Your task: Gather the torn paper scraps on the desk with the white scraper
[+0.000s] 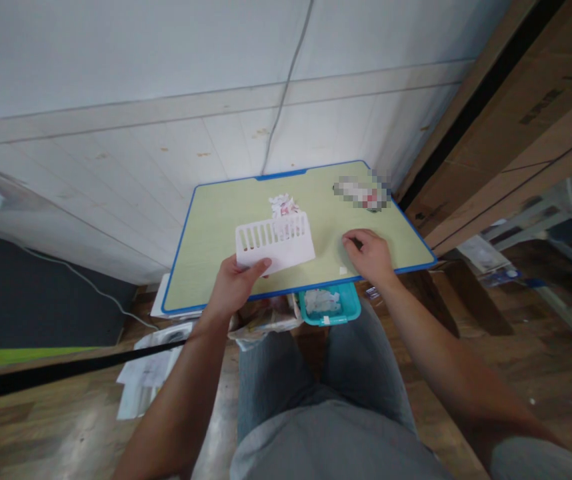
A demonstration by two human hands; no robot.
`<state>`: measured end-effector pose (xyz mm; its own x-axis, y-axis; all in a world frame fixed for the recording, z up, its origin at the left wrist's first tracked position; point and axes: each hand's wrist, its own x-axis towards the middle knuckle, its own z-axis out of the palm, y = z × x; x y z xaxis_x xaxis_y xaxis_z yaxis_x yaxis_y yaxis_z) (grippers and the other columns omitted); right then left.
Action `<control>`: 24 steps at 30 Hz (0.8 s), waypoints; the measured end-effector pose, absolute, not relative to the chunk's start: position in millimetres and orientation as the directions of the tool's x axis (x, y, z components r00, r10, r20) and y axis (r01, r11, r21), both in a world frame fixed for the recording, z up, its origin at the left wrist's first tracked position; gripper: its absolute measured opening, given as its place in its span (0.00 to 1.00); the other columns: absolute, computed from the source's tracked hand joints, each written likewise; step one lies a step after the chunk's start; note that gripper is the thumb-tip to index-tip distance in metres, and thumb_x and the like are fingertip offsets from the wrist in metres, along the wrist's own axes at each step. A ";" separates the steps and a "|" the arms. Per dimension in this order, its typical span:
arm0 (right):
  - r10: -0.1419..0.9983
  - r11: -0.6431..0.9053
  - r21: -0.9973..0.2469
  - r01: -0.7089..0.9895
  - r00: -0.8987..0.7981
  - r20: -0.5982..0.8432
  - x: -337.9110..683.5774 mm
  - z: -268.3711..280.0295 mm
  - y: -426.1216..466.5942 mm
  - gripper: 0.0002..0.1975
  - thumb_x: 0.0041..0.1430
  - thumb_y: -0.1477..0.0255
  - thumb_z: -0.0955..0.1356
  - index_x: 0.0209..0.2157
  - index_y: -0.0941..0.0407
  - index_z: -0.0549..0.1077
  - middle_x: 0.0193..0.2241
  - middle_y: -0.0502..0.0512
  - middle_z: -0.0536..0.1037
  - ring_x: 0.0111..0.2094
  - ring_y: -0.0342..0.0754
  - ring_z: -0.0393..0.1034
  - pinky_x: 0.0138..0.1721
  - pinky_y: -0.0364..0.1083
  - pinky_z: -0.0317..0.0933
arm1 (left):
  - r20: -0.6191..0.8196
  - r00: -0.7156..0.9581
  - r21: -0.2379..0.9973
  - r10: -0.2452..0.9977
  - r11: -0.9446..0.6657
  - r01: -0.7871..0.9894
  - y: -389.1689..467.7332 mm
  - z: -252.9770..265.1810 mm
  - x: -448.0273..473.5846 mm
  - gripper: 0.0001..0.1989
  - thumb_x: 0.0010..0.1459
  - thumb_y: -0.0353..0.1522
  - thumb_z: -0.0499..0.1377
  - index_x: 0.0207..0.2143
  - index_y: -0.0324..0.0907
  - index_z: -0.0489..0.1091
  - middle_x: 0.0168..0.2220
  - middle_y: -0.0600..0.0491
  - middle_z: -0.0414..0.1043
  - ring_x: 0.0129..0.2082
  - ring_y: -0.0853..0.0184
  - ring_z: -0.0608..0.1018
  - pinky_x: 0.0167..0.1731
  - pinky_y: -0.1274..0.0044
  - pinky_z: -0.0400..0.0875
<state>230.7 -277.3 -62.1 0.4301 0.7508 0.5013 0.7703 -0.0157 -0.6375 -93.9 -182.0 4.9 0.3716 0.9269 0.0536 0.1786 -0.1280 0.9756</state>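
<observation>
My left hand (239, 283) grips a flat white slotted panel (279, 257) by its lower left part, thumb on the front face. A row of upright slots runs along the panel's upper half. It is held tilted over the pale green table (206, 240). Just behind it lies a heap of small white scraps (283, 202) with some pink on them, partly covered by the panel. To the right, my right hand (370, 253) is closed over the table near its front edge; whatever its curled fingers may hold is hidden. A small white piece (343, 271) lies below it.
A pixelated item (363, 193) lies at the table's back right corner. Under the front edge are a turquoise basket (346, 319) with pale pieces inside and an open bag (266, 327). Cardboard (516, 133) stands at right; a wall (226, 143) rises behind the table.
</observation>
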 end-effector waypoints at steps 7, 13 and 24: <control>0.732 -0.022 -0.647 0.762 0.453 0.508 232.6 -63.9 -285.9 0.11 0.66 0.64 0.69 0.39 0.51 0.84 0.42 0.62 0.90 0.47 0.62 0.83 0.56 0.62 0.76 | 0.012 0.378 0.985 0.926 -0.077 0.157 -182.9 -4.4 -92.1 0.35 0.46 0.58 0.80 0.41 0.37 0.87 0.47 0.40 0.90 0.43 0.50 0.89 0.43 0.64 0.88; 0.591 -0.142 -0.582 0.801 0.541 0.599 216.7 -91.8 -348.2 0.16 0.74 0.61 0.68 0.52 0.51 0.85 0.54 0.64 0.89 0.61 0.66 0.80 0.72 0.73 0.60 | -0.007 0.495 0.992 0.869 -0.057 0.114 -188.5 -10.8 -59.6 0.35 0.48 0.56 0.79 0.48 0.38 0.88 0.55 0.40 0.89 0.52 0.47 0.89 0.55 0.60 0.86; 0.631 -0.224 -0.470 0.854 0.495 0.597 210.7 -115.5 -376.1 0.20 0.82 0.63 0.61 0.60 0.49 0.82 0.66 0.62 0.85 0.73 0.62 0.71 0.79 0.74 0.46 | -0.048 0.578 0.993 0.815 -0.026 0.118 -186.7 -18.8 -44.9 0.37 0.43 0.54 0.83 0.48 0.38 0.88 0.57 0.39 0.88 0.58 0.44 0.88 0.64 0.54 0.81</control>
